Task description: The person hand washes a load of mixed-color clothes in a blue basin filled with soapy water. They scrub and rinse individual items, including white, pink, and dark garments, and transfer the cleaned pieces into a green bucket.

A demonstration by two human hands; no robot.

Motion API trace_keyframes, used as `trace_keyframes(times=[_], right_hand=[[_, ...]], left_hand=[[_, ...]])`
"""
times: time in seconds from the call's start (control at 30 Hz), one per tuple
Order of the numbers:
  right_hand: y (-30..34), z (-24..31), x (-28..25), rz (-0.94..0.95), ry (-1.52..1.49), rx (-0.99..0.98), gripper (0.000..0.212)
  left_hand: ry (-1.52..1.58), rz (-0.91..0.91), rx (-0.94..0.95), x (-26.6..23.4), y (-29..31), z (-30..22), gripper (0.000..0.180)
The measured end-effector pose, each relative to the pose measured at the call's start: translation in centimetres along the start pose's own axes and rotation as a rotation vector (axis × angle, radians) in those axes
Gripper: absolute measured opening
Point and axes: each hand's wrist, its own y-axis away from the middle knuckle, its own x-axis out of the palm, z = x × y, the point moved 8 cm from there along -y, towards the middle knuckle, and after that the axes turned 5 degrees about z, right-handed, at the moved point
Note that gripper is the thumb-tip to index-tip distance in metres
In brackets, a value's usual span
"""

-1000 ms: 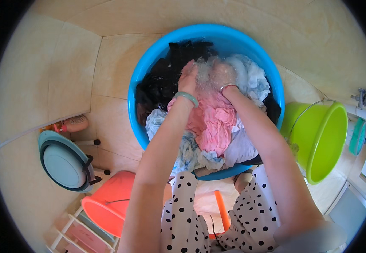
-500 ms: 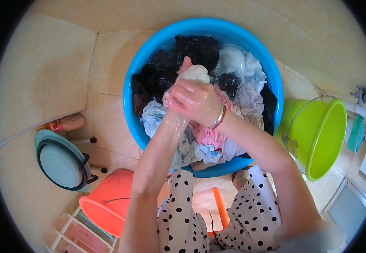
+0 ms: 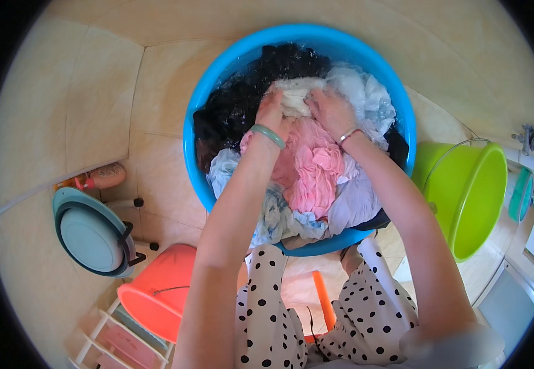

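Both of my hands are down in a large blue basin full of wet laundry. My left hand, with a green bangle at its wrist, grips the left end of a soaked white cloth. My right hand, wearing a silver bangle, has its fingers curled on the cloth's right end; some fingertips are hidden in it. Pink fabric lies bunched just below my hands. Black clothes soak at the basin's left and far side, and pale garments at the right.
A lime green bucket stands right of the basin, near a wall tap. To the left are folding grey-green basins, a pinkish bottle, an orange-red bucket and a white rack. Tiled walls surround the basin.
My hands were clasped together, squeezing the white cloth above the laundry. Now they are apart and lower, with the cloth spread between them at the water. More pink fabric shows.
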Motion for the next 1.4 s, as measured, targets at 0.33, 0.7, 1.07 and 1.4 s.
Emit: trace_keyframes(times=[0.33,0.7,1.07,1.4], right_hand=[[5.0,12.7,-8.3,-0.193,-0.345,-0.291,0.011],[-2.3,6.6,-5.8,-0.242,-0.251,-0.208,0.008],[0.3,-0.7,1.2,0.008,-0.187,-0.073,0.022],[4.4,12.1,-12.6,0.106,-0.640,-0.440,0.019]], left_hand=[[0.192,0.291,-0.211,1.4,3.2,-0.4,0.041],[0.066,0.003,-0.031,3.3,7.3,0.3,0.030],[-0.005,-0.072,0.108,0.7,5.6,-3.3,0.055],[0.155,0.166,-0.109,2.5,9.9,-2.8,0.029]])
